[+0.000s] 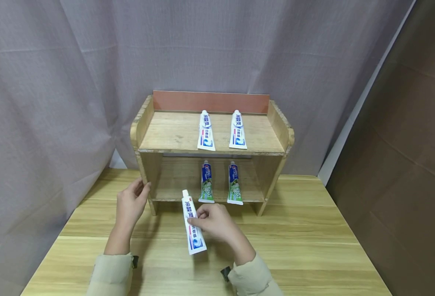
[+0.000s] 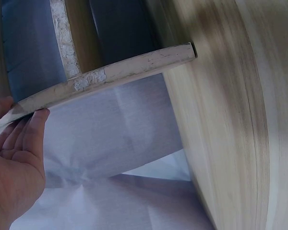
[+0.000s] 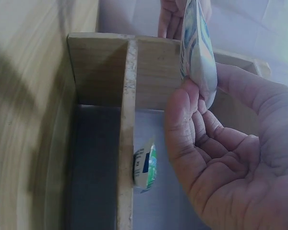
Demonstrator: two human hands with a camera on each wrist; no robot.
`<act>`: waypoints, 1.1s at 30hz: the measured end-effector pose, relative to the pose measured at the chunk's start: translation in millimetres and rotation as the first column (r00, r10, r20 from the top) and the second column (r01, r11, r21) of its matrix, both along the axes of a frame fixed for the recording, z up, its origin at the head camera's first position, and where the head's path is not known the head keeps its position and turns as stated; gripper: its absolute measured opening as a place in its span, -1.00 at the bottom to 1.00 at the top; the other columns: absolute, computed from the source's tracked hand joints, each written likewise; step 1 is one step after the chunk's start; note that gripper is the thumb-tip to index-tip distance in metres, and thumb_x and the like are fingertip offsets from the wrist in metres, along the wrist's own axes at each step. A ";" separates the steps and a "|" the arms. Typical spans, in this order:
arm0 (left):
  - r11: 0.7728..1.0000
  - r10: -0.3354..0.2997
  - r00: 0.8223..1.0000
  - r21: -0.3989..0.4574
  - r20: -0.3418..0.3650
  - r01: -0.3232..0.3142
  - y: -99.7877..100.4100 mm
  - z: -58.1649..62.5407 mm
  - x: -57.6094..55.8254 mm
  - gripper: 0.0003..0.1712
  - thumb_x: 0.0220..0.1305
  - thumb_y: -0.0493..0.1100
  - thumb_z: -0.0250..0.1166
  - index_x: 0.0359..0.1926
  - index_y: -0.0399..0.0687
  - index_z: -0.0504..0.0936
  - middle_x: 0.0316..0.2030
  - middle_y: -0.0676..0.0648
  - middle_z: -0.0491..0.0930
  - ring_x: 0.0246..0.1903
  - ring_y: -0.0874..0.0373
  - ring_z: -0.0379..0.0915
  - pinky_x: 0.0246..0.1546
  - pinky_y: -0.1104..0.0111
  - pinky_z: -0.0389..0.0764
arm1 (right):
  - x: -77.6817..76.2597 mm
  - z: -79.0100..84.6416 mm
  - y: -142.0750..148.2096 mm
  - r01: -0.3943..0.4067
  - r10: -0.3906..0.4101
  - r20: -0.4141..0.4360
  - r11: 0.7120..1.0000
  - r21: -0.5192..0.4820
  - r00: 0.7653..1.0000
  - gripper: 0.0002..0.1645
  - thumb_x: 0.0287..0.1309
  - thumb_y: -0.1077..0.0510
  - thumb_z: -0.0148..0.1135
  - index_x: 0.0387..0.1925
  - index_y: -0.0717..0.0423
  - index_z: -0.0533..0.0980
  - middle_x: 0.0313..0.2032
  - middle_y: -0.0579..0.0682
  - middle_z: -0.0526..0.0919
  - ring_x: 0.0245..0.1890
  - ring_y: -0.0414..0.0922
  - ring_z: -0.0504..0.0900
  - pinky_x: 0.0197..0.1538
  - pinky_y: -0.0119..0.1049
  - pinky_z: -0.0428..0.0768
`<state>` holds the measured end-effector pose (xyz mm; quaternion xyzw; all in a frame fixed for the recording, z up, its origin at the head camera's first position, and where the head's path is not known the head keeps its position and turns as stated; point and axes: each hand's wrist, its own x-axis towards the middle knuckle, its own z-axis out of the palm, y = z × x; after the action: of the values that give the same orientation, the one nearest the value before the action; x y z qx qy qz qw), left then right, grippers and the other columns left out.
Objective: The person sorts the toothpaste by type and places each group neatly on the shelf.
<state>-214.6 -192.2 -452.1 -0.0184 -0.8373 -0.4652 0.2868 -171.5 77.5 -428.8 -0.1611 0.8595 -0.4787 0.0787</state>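
My right hand [image 1: 217, 221] pinches a white toothpaste tube [image 1: 194, 230] between thumb and fingers, in front of the small wooden shelf [image 1: 210, 153]. The tube's cap points toward the shelf. In the right wrist view the held tube [image 3: 199, 57] appears side-on. My left hand [image 1: 131, 201] grips the front edge of the shelf's left side panel [image 2: 120, 67], thumb on one face and fingers on the other. On the top board lie two white toothpaste tubes [image 1: 205, 131] [image 1: 237, 130]. Two blue-green toothpaste tubes [image 1: 206, 183] [image 1: 234, 184] lie on the lower board.
The shelf stands on a light wood-grain table [image 1: 306, 234]. A reddish-brown strip [image 1: 210, 102] runs along the shelf's top back. Behind hangs a grey curtain [image 1: 202, 45], and a brown panel [image 1: 399, 156] rises at the right.
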 end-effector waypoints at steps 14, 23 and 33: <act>1.000 -0.001 1.000 -0.002 0.002 0.001 0.0 -0.9 -0.1 -0.65 0.40 -0.14 0.31 0.09 -0.26 0.67 -0.07 -0.30 0.70 -0.09 -0.14 0.70 -0.08 0.22 0.73 | -0.9 20.8 -8.2 -0.036 0.036 -0.015 0.999 -0.017 0.999 -0.74 0.14 -0.01 0.47 -0.36 0.09 0.64 -0.50 -0.11 0.67 -0.50 -0.16 0.64 -0.43 -0.33 0.72; 1.000 0.001 1.000 -0.006 0.001 -0.001 0.6 -0.4 -1.0 -0.65 0.40 -0.14 0.30 0.09 -0.27 0.67 -0.07 -0.30 0.70 -0.09 -0.15 0.70 -0.07 0.20 0.73 | -5.6 45.7 -15.5 -0.030 0.030 -0.023 0.999 -0.029 0.999 -0.72 0.14 -0.04 0.47 -0.36 0.08 0.66 -0.51 -0.12 0.69 -0.50 -0.10 0.70 -0.46 -0.35 0.71; 1.000 -0.003 1.000 -0.012 0.015 0.003 0.3 0.3 0.0 -0.64 0.42 -0.15 0.28 0.11 -0.29 0.64 -0.05 -0.32 0.68 -0.07 -0.19 0.69 -0.08 0.18 0.74 | -11.6 84.0 -19.7 -0.040 0.038 -0.024 0.995 -0.092 0.999 -0.74 0.17 0.03 0.47 -0.35 0.15 0.65 -0.50 -0.03 0.71 -0.55 -0.09 0.73 -0.46 -0.27 0.78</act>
<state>-214.6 -191.9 -451.8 -0.0179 -0.8423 -0.4605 0.2794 -183.1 57.8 -344.8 -0.1866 0.8340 -0.5145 0.0708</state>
